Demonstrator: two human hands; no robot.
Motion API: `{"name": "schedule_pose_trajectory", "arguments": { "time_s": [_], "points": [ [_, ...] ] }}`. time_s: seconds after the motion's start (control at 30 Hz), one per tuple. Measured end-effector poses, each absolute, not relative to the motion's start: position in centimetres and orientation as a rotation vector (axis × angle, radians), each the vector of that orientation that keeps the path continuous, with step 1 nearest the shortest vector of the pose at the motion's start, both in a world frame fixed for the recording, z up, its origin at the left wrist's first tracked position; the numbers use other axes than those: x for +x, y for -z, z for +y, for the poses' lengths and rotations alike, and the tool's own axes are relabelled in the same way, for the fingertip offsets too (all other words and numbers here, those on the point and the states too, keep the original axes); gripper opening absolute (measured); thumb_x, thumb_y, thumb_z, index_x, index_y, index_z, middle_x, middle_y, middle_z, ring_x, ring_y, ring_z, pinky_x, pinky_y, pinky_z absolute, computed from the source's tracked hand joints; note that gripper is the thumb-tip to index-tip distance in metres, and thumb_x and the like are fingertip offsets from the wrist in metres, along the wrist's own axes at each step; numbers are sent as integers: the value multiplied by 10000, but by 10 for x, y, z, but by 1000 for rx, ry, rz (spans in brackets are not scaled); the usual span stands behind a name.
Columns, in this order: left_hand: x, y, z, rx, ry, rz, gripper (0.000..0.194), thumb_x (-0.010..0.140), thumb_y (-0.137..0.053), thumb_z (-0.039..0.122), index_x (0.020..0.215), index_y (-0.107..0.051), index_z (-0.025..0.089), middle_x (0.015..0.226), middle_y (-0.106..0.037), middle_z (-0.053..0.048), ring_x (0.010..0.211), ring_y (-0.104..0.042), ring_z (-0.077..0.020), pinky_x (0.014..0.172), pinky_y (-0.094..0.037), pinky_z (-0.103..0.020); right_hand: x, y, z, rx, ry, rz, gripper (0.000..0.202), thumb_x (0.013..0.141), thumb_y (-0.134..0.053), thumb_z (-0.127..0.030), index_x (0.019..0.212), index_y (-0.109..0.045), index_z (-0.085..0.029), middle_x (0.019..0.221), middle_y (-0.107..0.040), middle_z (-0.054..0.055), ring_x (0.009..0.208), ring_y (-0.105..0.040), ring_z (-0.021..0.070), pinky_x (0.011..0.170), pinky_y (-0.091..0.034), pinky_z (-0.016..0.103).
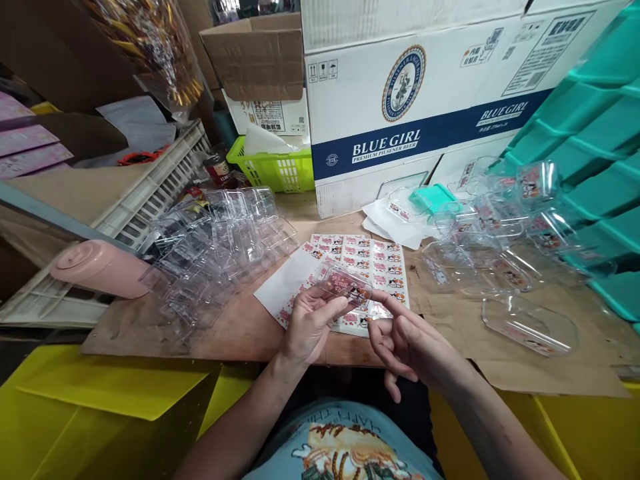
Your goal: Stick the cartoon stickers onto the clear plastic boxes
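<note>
My left hand (pixel 309 323) pinches a small clear plastic case (pixel 345 280) between thumb and fingers, over the sticker sheets. On the case is a sticker (pixel 357 293) with pink lettering and a cartoon cat. The index finger of my right hand (pixel 410 337) reaches to the sticker's right end and appears to touch it; the other fingers are loosely bent and apart, holding nothing. Beneath the hands lie sheets of cat stickers (pixel 389 263), with a partly bare white sheet (pixel 283 287) overlapping them at the left.
Clear plastic cases (pixel 225 233) are heaped on the left, beside a pink bottle (pixel 100 267). More cases with stickers (pixel 500 220) lie on the right, near stacked teal bins (pixel 600 173). A white beer carton (pixel 370 87) and a green basket (pixel 273 170) stand behind.
</note>
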State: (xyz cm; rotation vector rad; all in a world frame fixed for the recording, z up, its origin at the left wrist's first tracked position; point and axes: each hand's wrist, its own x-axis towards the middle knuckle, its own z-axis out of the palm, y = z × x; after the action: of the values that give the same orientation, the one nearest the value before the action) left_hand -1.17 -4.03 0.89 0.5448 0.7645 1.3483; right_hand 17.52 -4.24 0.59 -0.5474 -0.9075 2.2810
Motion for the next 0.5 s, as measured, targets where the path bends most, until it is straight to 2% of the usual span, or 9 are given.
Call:
{"name": "schedule_pose_trajectory", "arguments": {
  "time_s": [0.13, 0.23, 0.37, 0.43, 0.5],
  "points": [
    [-13, -9, -41, 518, -1356, 746, 207, 735, -754, 125, 938, -762, 163, 994, -775, -50, 980, -709, -206, 975, -539, -386, 172, -11, -44, -572, -2265, -925, 540, 946, -564, -448, 1422, -347, -315, 730, -529, -65, 408, -352, 13, 432, -570, 277],
    [-12, -10, -40, 460, -1388, 760, 122, 784, -742, 223, 892, -760, 169, 990, -775, -57, 993, -711, -237, 970, -538, -454, 168, -15, -44, -620, -2235, -968, 577, 934, -581, -458, 1432, -327, -314, 719, -536, -65, 404, -357, 18, 433, -564, 268],
    [-5, -10, -38, 505, -1468, 855, 124, 814, -735, 290, 882, -766, 191, 1003, -774, -57, 992, -716, -240, 942, -553, -442, 165, -20, -46, -758, -2111, -1105, 630, 933, -572, -478, 1472, -299, -302, 650, -491, -81, 387, -345, 36, 414, -536, 262],
    [-2, -9, -38, 563, -1507, 885, 120, 815, -733, 295, 879, -771, 201, 1029, -770, -57, 1011, -712, -245, 915, -568, -416, 163, -21, -49, -897, -1955, -1288, 635, 946, -545, -483, 1501, -302, -294, 621, -465, -75, 401, -368, 61, 426, -512, 258],
    [1, -7, -38, 594, -1544, 909, 115, 816, -730, 299, 870, -774, 207, 1051, -766, -54, 1019, -709, -243, 891, -580, -393, 160, -22, -53, -1099, -1604, -1529, 667, 938, -561, -478, 1523, -314, -276, 619, -487, -42, 462, -432, 105, 491, -502, 275]
  ]
}}
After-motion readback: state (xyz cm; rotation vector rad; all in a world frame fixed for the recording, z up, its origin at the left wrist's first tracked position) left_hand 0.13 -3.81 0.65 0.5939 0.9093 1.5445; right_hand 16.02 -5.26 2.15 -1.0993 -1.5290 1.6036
